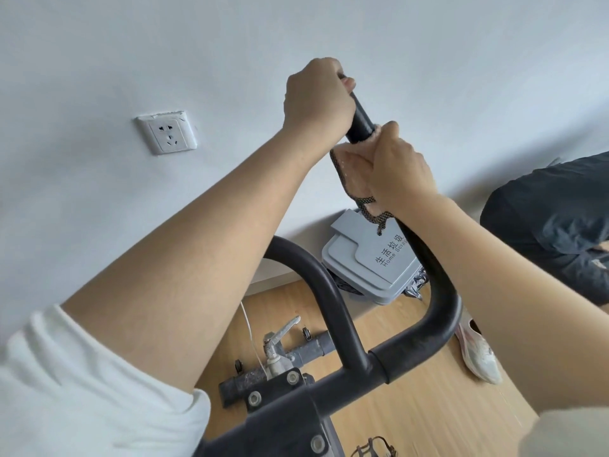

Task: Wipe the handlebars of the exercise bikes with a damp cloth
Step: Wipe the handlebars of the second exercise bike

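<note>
The exercise bike's black handlebar (441,291) curves up from the stem at the bottom centre toward the wall. My left hand (316,100) is shut around the tip of its right grip. Just below it on the same grip, my right hand (400,173) presses a pale cloth (354,173) with a dark netted edge around the bar. A corner of the cloth hangs below my right hand. The other branch of the handlebar (316,275) bends left, bare.
A grey lidded waste bin (362,262) stands on the wooden floor against the white wall, behind the handlebar. A wall socket (168,133) sits at left. A person in dark clothing (553,219) is at right, with a light shoe (478,351) on the floor.
</note>
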